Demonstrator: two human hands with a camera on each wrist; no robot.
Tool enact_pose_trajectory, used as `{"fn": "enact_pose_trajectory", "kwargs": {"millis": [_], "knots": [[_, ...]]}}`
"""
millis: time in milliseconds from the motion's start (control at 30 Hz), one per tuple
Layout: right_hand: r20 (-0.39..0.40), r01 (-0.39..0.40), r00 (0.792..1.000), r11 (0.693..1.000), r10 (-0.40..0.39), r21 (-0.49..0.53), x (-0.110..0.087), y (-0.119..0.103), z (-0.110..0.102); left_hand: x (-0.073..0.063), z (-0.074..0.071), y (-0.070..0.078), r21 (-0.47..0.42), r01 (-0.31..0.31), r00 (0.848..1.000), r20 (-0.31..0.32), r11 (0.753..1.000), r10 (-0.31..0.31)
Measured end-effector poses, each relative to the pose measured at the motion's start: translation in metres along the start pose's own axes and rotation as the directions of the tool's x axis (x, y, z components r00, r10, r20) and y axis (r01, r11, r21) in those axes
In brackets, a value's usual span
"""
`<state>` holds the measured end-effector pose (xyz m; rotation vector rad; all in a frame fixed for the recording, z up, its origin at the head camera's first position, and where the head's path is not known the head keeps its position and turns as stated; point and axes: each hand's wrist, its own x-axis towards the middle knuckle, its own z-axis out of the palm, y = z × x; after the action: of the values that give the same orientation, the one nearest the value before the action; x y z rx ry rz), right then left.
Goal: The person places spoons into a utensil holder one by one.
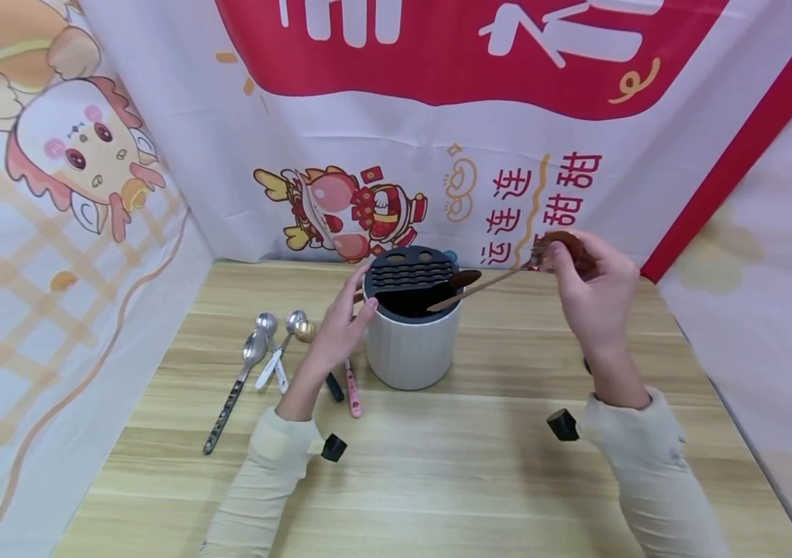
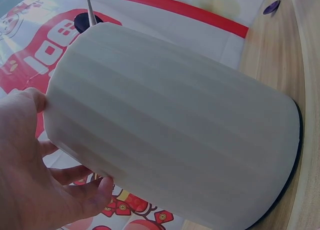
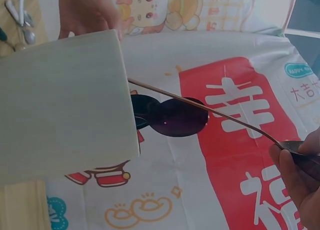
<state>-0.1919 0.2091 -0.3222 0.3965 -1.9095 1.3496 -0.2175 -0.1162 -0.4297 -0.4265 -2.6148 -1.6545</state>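
Evidently, we have light work in hand: the slim, long-handled, brown-tinged metal spoon looks stiff and smooth, apt to roll between fingertips, hardly fragile. It hangs tilted, handle tip at the mouth of the off-white, ribbed, round canister. Our right hand pinches the bowl end tightly between thumb and fingers; whether a second piece lies under them, we cannot tell. We judge that hold sound, since the handle leads and the fingers have clearance from the rim.

Our left hand curls partway round the canister's upper left side, thumb in front, fingers behind. The wall seems rigid, perhaps light enough to tip if knocked, so we favour this high, steadying hold.

Edges: the canister stands upright near the back edge of the pale wooden table. A dark grey slotted top covers the rear of its mouth; the gap in front is our way in, though a dark oval spoon bowl sticks up there and could snag. Most room lies towards the table's right edge. Towards the left edge, loose metal spoons crowd near our left forearm.
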Motion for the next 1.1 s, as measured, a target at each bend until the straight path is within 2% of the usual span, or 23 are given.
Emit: {"fn": "enact_pose_trajectory", "kwargs": {"millis": [300,500,700,900,1100], "knots": [[0.048,0.071,0.996,0.997,-0.07,-0.016,-0.005,-0.002,0.018,-0.001,0.0,-0.002,-0.001,0.002,1.0,-0.003,1.0,-0.002],[0.1,0.072,0.993,0.997,-0.069,-0.026,-0.009,-0.004,0.029,-0.001,0.0,-0.004,-0.01,-0.009,1.0,-0.006,1.0,0.009],[0.161,0.123,0.98,0.991,-0.113,-0.055,-0.01,-0.005,0.038,0.0,0.0,-0.004,-0.011,-0.015,1.0,-0.008,1.0,0.015],[0.184,0.169,0.971,0.982,-0.152,-0.083,-0.01,-0.007,0.044,0.002,0.0,-0.006,-0.005,-0.019,1.0,-0.004,1.0,0.019],[0.175,0.169,0.973,0.982,-0.153,-0.079,-0.01,-0.006,0.046,0.002,0.0,-0.006,-0.008,-0.025,1.0,-0.005,1.0,0.025]]}}
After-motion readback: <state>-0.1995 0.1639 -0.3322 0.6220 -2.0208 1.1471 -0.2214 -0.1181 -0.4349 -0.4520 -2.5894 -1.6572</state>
